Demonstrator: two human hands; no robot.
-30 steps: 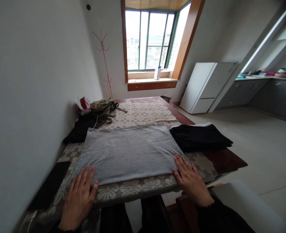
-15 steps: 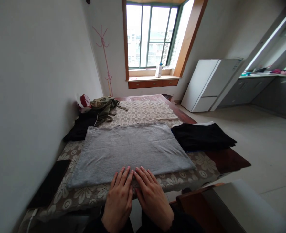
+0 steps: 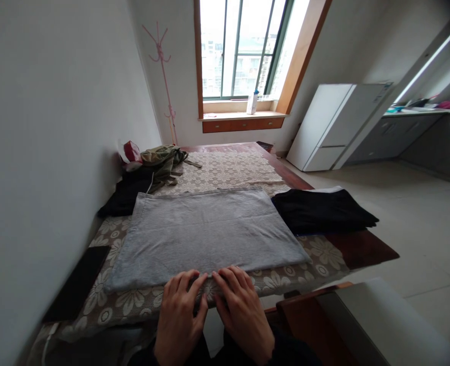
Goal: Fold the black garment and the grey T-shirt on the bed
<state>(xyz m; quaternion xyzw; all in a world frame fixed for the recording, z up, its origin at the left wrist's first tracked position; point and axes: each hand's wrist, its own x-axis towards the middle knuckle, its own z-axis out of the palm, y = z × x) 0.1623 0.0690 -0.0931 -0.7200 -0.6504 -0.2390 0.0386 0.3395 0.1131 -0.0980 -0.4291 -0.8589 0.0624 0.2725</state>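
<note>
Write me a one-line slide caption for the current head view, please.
Left hand and right hand, side by side at the near edge of a grey cloth on a table.

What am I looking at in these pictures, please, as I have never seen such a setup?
There is no machine here: these are a person's bare left hand and right hand, seen by one camera worn on the head, looking forward and down. A grey cloth lies flat on a flower-patterned tablecloth over a table. Folded black cloth lies to its right; a dark flat object and what looks like an olive bag lie toward the left. Both hands are at the grey cloth's near edge; whether they grip it, I cannot tell.
</note>
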